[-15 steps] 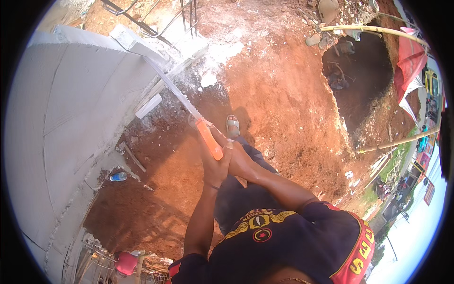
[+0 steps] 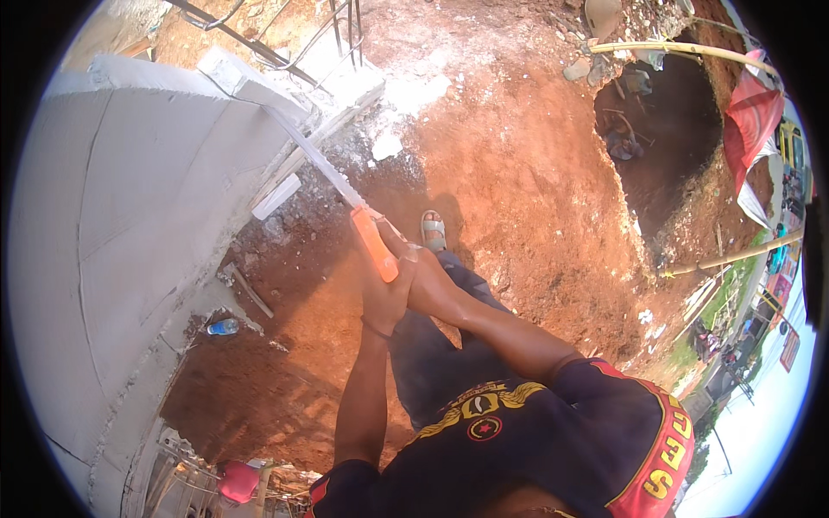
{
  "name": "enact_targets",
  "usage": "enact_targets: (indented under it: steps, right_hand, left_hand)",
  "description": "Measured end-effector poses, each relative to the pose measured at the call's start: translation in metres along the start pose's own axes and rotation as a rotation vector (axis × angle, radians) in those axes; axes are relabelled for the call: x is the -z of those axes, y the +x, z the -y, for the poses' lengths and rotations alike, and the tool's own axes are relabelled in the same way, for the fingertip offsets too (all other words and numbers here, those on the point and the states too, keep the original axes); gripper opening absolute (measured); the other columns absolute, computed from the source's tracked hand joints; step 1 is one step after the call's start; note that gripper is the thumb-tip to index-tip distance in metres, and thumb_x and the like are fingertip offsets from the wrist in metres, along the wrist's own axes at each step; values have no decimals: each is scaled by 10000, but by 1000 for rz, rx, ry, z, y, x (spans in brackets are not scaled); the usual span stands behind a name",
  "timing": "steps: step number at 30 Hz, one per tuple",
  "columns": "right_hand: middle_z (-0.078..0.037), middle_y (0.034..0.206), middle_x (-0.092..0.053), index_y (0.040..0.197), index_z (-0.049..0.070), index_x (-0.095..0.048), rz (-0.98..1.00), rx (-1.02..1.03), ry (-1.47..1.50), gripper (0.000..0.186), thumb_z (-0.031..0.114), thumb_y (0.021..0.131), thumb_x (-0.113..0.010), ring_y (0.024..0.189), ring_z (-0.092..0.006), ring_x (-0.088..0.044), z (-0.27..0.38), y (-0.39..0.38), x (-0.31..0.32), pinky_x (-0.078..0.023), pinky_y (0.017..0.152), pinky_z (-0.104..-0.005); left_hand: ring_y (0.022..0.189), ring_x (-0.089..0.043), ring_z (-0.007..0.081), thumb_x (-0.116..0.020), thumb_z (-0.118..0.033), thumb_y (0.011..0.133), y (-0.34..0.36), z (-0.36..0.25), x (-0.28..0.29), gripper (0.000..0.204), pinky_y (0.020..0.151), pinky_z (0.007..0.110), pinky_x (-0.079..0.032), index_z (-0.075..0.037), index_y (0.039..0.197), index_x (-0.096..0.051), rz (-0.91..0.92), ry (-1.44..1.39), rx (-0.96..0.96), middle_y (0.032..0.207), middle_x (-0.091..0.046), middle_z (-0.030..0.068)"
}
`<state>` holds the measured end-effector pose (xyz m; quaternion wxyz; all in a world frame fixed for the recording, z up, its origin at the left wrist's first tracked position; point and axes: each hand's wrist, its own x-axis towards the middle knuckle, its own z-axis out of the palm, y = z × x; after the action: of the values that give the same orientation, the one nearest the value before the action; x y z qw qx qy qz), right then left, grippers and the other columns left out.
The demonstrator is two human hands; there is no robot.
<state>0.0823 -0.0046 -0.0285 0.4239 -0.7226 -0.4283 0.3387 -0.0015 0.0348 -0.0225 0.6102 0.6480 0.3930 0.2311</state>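
Both my hands are closed around the orange handle of a handsaw. My left hand wraps it from the near side, and my right hand presses in against it from the right. The pale blade slants up and left away from my hands. Its far end meets a light grey block on top of a grey block wall. A dark line runs across the block where the blade meets it. How deep the blade sits cannot be made out.
Steel reinforcing bars rise beyond the wall. A pale offcut and a plastic bottle lie along its foot. On the right, a deep pit opens in the red soil, with bamboo poles and a red-and-white sheet beside it.
My hands and the saw have moved slightly up and left, toward the block. Less of the blade shows between the handle and the block.
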Motion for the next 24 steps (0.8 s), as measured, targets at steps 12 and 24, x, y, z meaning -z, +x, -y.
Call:
enact_targets:
  steps: [12,24]
  right_hand:
    - [-272,1151,-624,1429,31,-399,95,-28,129,658,176,832,-635,946,-447,-651,-32,-13,12,-537,796,-458]
    - [-284,1044,-637,1483,84,-357,164,-221,124,775,57,765,-646,792,-433,-650,-66,-91,24,-525,675,-450]
  left_hand:
    - [1318,-441,305,-716,-284,846,-22,26,-29,914,1064,409,-386,-2,1509,-153,-18,-63,164,1435,-388,217]
    - [727,-708,319,-368,-638,939,223,-61,54,764,744,415,-529,70,1009,-648,-454,588,325,703,-692,161]
